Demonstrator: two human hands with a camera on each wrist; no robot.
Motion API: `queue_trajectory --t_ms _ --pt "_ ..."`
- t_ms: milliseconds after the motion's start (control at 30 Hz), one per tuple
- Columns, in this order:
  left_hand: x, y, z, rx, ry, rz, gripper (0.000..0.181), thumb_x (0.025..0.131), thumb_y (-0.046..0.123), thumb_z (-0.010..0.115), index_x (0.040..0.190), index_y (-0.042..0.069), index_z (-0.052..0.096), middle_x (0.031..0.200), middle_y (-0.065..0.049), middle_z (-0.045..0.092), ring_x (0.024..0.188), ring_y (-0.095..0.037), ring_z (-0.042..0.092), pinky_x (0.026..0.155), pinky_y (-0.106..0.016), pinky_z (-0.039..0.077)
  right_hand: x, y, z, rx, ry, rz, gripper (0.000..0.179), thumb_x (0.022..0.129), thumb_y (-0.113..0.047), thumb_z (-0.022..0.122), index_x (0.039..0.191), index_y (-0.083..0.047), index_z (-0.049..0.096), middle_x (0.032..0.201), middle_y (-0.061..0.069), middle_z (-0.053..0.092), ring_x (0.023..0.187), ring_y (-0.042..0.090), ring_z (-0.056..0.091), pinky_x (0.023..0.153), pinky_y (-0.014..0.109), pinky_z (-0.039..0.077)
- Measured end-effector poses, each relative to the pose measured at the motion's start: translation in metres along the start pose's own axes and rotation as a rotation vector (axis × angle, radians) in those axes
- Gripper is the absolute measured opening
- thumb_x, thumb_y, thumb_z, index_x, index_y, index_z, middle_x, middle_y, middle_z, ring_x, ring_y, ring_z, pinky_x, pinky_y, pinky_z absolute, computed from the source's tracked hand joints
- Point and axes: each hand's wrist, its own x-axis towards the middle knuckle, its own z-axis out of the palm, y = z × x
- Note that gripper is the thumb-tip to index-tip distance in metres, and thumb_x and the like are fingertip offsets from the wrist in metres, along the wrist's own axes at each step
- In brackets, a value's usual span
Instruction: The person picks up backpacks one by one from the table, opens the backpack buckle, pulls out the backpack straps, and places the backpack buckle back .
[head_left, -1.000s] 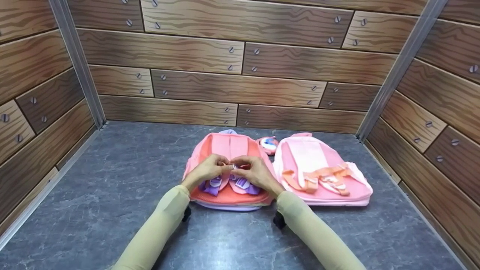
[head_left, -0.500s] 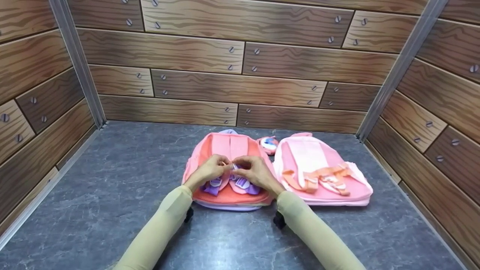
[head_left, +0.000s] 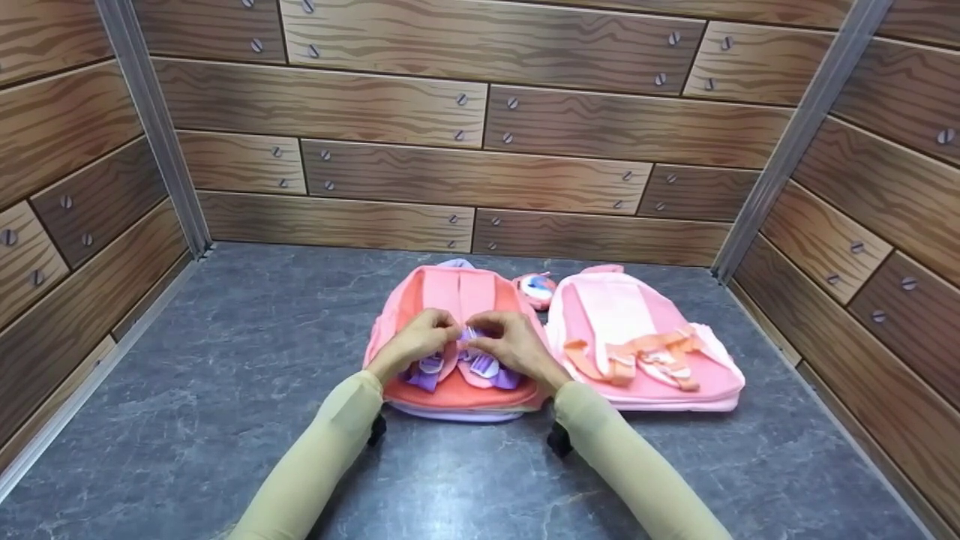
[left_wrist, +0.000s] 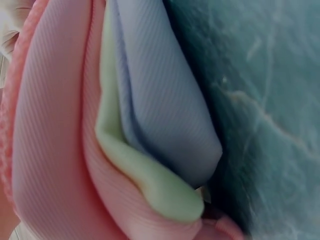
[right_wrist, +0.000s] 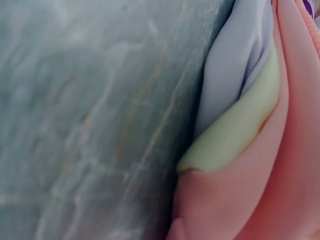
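A coral backpack lies back-up on the grey table, its shoulder straps facing up. Over it, my left hand and right hand meet almost fingertip to fingertip. Between them shows a purple webbing strap with a pale part. The right thumb and fingers pinch this strap; the left fingertips are bunched on its other side, their hold partly hidden. Just below lie white buckles with purple webbing. Both wrist views show only the bag's layered edge, with a pale green band and lavender fabric.
Right beside it lies a light pink backpack with orange straps. Behind, between the bags, sits a small round item in pink, white and blue. Wood-patterned walls enclose the grey table on three sides.
The left fingertips have drawn closer together, and the small orange bit beside them is no longer seen. More purple strap shows between the hands. The bags stay put.
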Motion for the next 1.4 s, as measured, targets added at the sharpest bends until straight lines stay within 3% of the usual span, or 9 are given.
queue_trajectory --t_ms 133,367,633,767,933,1033,1200,1400 --pt "0.0006 -0.0001 0.0 0.001 0.014 -0.019 0.01 0.094 0.004 0.056 0.087 0.004 0.063 0.078 -0.002 0.057 0.069 -0.011 0.051 0.061 -0.022 0.04 -0.0018 0.0013 -0.0012 0.018 0.017 0.014 0.031 0.089 -0.003 0.083 0.117 0.007 0.075 0.115 0.02 0.076 0.11 0.035 0.072 0.099 0.045 0.056" --pt "0.0021 -0.0017 -0.0001 0.096 0.0 0.004 0.016 0.102 0.019 0.068 0.094 0.005 0.072 0.085 -0.002 0.063 0.077 -0.012 0.054 0.068 -0.025 0.042 -0.0016 0.0029 -0.0021 0.027 0.003 -0.009 0.027 0.091 -0.001 0.081 0.116 0.005 0.076 0.115 0.019 0.077 0.11 0.033 0.072 0.099 0.044 0.056" --pt "0.001 -0.0014 -0.0004 0.065 0.047 -0.014 0.014 0.093 0.007 0.063 0.08 0.008 0.065 0.075 0.003 0.054 0.07 -0.01 0.05 0.062 -0.023 0.039 -0.0021 0.0034 -0.003 0.013 0.007 -0.019 0.027 0.09 0.002 0.079 0.117 0.007 0.076 0.114 0.021 0.076 0.109 0.034 0.072 0.099 0.046 0.056" --pt "0.0011 -0.0006 -0.0004 0.086 0.067 -0.028 0.01 0.093 0.009 0.064 0.086 0.003 0.069 0.077 0.002 0.057 0.071 -0.011 0.051 0.062 -0.023 0.04 -0.0026 0.0039 -0.0031 0.015 0.005 -0.035 0.028 0.089 0.004 0.078 0.117 0.008 0.075 0.114 0.021 0.076 0.108 0.034 0.072 0.098 0.046 0.057" --pt "0.0019 -0.0002 0.0009 0.099 0.051 0.007 0.017 0.1 0.017 0.069 0.094 0.001 0.075 0.082 -0.002 0.065 0.072 -0.01 0.051 0.064 -0.023 0.04 -0.0028 0.0037 -0.0034 0.039 -0.001 -0.034 0.027 0.09 0.001 0.08 0.116 0.007 0.076 0.114 0.021 0.076 0.108 0.033 0.073 0.097 0.043 0.058" --pt "0.0018 -0.0006 0.0018 0.094 0.044 0.025 0.017 0.1 0.014 0.07 0.091 0.001 0.074 0.078 -0.001 0.062 0.069 -0.009 0.049 0.061 -0.022 0.038 -0.0026 0.0035 -0.0034 0.035 0.001 -0.026 0.027 0.09 0.0 0.081 0.116 0.006 0.077 0.114 0.02 0.077 0.109 0.034 0.073 0.097 0.044 0.058" --pt "0.0015 -0.0001 0.0029 0.082 0.073 -0.008 0.014 0.095 0.008 0.066 0.081 0.006 0.068 0.073 0.003 0.054 0.066 -0.009 0.047 0.059 -0.022 0.036 -0.0023 0.0062 -0.0045 -0.008 0.022 -0.035 0.026 0.088 0.001 0.082 0.114 0.005 0.078 0.111 0.018 0.077 0.104 0.03 0.072 0.096 0.045 0.058" --pt "0.0033 -0.0002 0.0032 0.078 0.085 -0.033 0.013 0.094 0.009 0.064 0.083 0.004 0.068 0.075 0.002 0.055 0.069 -0.01 0.048 0.06 -0.022 0.038 -0.0027 0.0053 -0.0058 -0.03 0.031 -0.022 0.026 0.088 0.001 0.082 0.114 0.003 0.079 0.11 0.015 0.078 0.102 0.026 0.072 0.095 0.041 0.058"
